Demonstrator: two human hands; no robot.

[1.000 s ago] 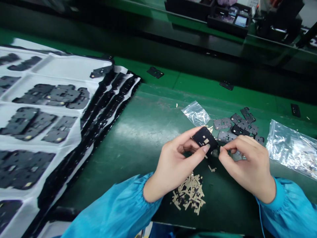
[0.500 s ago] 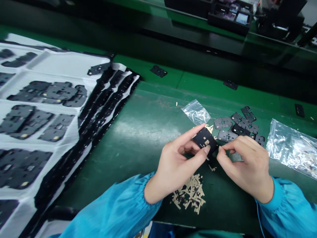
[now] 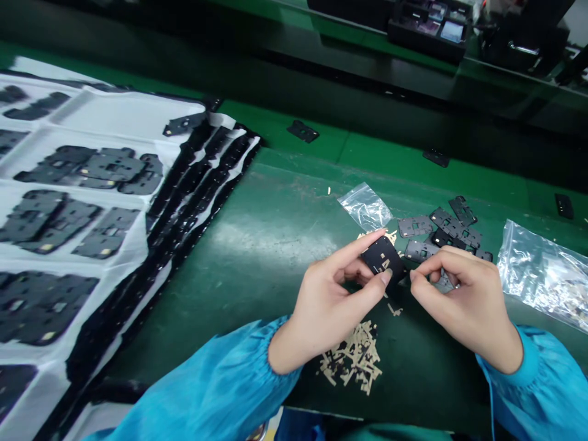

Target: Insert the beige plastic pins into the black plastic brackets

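The left hand's (image 3: 333, 300) thumb and forefinger are clamped on opposite edges of a flat, black, rectangular plate with cut-out windows and tan patches (image 3: 382, 256); the plate sits between both hands, gripped at the left fingertips; the right hand's (image 3: 462, 300) thumb and forefinger are close together, just beside the plate's lower right corner, though whether they pinch some tiny piece is too small to tell; below the plate lies a heap of tan strips (image 3: 353, 358); to its right, near the right hand, lie scattered grey and black plates (image 3: 420, 250); beyond these is a crumpled clear plastic bag (image 3: 544, 275); above it is a small clear plastic bag (image 3: 365, 207); all this rests on a green work mat (image 3: 257, 275); left of it, well apart, a white tray sheet (image 3: 124, 119) carries rows of dark plates; blue sleeves (image 3: 206, 392) cover both forearms.
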